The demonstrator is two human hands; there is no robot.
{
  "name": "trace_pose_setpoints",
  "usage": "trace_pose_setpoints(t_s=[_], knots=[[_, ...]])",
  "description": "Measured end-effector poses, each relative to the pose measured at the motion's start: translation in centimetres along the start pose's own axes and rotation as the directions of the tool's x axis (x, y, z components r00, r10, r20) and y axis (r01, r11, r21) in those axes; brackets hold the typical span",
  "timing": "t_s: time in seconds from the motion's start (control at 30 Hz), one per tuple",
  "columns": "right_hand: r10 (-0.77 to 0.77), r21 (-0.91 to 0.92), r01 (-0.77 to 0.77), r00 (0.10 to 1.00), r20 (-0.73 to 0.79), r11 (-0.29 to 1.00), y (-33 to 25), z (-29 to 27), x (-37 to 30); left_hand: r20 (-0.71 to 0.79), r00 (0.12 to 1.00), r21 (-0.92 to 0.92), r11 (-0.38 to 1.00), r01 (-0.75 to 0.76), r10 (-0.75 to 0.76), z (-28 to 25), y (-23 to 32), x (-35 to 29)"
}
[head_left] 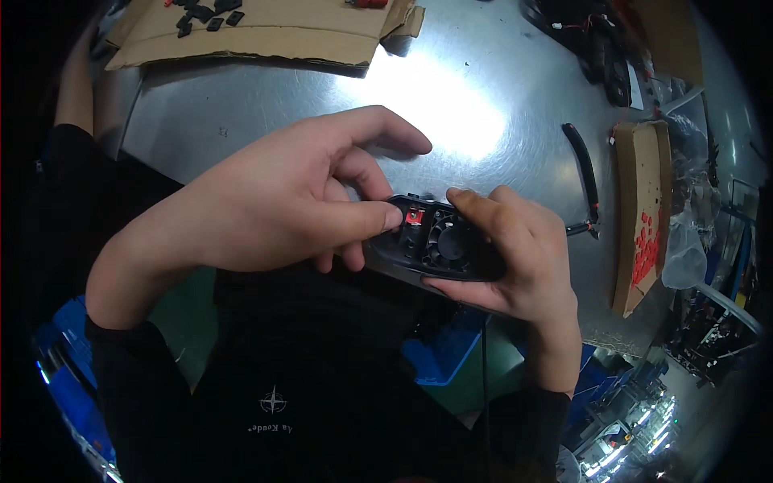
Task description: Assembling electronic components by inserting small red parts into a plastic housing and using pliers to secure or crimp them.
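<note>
Metal table (483, 105) w/ cardboard sheet (266, 36) at far edge, cardboard tray (644, 209) of red bits at right. Black fan housing (439, 245) held above near table edge. Right hand (515, 258) curled shut around housing's right end. Left hand (290, 197) pinched narrow, thumb tip touching red part (415, 216) in housing.

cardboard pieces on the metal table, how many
2: a flattened sheet at the table's far left edge, and a narrower tray holding small red parts at the right. More may lie out of view.
</note>
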State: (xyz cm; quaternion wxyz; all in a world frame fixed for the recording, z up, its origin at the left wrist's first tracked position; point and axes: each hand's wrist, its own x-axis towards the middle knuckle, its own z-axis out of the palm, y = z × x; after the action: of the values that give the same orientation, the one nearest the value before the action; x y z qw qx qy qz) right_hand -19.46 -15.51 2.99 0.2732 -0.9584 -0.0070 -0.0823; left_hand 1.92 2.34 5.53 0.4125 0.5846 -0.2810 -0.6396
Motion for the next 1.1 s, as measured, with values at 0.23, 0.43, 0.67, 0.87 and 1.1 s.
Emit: trace_pose_setpoints(t_s=[0.23, 0.43, 0.67, 0.87, 1.1], knots=[[-0.004, -0.001, 0.004, 1.000, 0.015, 1.000, 0.3, 0.1, -0.2, -0.028, 0.997, -0.067, 0.995, -0.071, 0.070, -0.2, -0.9, 0.5], [-0.006, -0.007, 0.006, 1.000, 0.025, 1.000, 0.1, 0.0, -0.1, -0.016, 0.993, -0.038, 0.993, -0.114, 0.113, -0.1, -1.1, 0.7], [-0.008, -0.019, 0.009, 1.000, 0.021, 1.000, 0.1, -0.2, -0.3, -0.046, 0.985, 0.147, 0.976, -0.161, 0.169, 0.3, -0.8, 0.6], [-0.026, -0.034, 0.028, 0.999, 0.036, 0.999, 0.3, -0.1, -0.3, -0.037, 0.993, -0.010, 0.994, -0.113, 0.112, 0.3, -0.8, 1.0], [0.000, -0.040, 0.002, 0.999, 0.044, 0.999, 0.0, -0.3, -0.3, -0.054, 0.987, 0.212, 0.968, -0.138, 0.152, 0.2, -0.6, 0.7]])
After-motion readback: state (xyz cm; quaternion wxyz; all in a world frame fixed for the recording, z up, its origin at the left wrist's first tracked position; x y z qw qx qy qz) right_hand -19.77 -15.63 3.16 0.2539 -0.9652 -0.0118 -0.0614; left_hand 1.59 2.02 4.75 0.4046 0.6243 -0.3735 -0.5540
